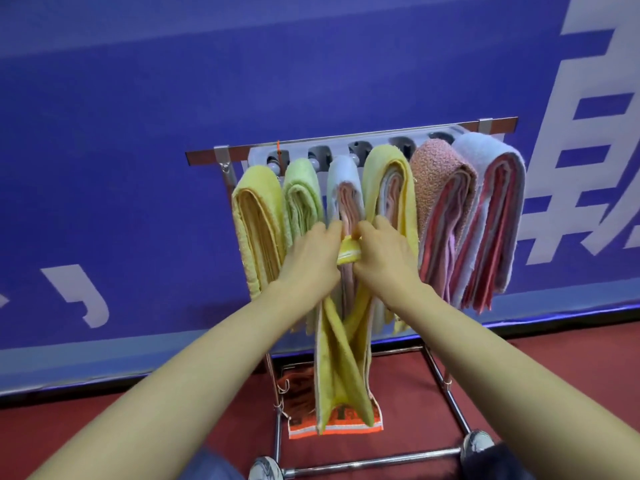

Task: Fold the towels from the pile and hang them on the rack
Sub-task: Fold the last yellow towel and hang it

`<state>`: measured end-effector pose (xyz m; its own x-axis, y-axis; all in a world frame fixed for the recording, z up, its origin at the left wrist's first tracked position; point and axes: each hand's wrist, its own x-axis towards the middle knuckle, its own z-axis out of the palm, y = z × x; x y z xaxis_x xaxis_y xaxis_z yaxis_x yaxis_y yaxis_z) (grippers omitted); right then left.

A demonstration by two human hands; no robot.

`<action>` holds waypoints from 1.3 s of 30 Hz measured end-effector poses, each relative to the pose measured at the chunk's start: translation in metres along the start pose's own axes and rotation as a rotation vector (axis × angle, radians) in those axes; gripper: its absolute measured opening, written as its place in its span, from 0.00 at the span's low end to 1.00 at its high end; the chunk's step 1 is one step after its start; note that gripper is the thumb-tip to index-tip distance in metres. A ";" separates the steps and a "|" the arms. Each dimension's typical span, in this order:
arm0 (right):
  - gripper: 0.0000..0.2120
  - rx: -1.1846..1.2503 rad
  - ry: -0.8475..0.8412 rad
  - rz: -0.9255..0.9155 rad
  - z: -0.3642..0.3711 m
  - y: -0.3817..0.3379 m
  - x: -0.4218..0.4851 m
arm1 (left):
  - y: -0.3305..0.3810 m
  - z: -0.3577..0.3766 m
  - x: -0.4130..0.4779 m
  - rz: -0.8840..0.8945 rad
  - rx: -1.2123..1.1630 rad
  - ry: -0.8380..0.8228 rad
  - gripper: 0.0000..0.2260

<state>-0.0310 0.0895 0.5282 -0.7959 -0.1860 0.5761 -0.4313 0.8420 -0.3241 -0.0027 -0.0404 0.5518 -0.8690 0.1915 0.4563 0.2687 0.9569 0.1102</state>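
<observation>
Both hands meet at the centre of the view, in front of the rack (450,393). The left hand (311,258) and the right hand (384,258) each pinch the bunched top edge of a yellow towel (337,368), one on either side of it.

The yellow towel is plush, with a pale hem at the top. It hangs from the hands toward 6 o'clock in two long twisted folds, and its lower end reaches down in front of an orange towel (301,393) lying on the red floor (519,375) inside the rack's base.

Six folded bundles hang side by side on the rack's arms behind the hands. From 9 o'clock across to 3 o'clock they are:
- a yellow bundle (258,223)
- a pale green bundle (304,199)
- a white one wrapped over pink (344,181)
- a second yellow bundle (388,174)
- a nubbly pink bundle (440,188)
- a pale blue one over red layers (491,188)

A blue banner (138,133) with white characters fills the wall behind.
</observation>
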 end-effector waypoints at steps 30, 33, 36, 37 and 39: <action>0.14 -0.221 0.018 -0.098 -0.049 -0.016 0.157 | -0.017 -0.048 0.144 -0.126 0.238 0.222 0.09; 0.15 -0.243 0.003 -0.050 -0.048 -0.010 0.162 | -0.023 -0.050 0.152 -0.152 0.222 0.205 0.10; 0.10 -0.208 0.077 -0.046 -0.048 -0.006 0.171 | -0.022 -0.060 0.163 -0.136 0.217 0.250 0.07; 0.09 -0.205 0.090 -0.049 -0.048 -0.006 0.173 | -0.021 -0.059 0.165 -0.124 0.226 0.255 0.06; 0.08 -0.212 0.056 -0.048 -0.044 -0.007 0.171 | -0.018 -0.050 0.163 -0.107 0.246 0.229 0.05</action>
<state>-0.1460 0.0741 0.6619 -0.7492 -0.2051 0.6297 -0.3647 0.9215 -0.1338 -0.1286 -0.0369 0.6682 -0.7635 0.0595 0.6430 0.0487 0.9982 -0.0347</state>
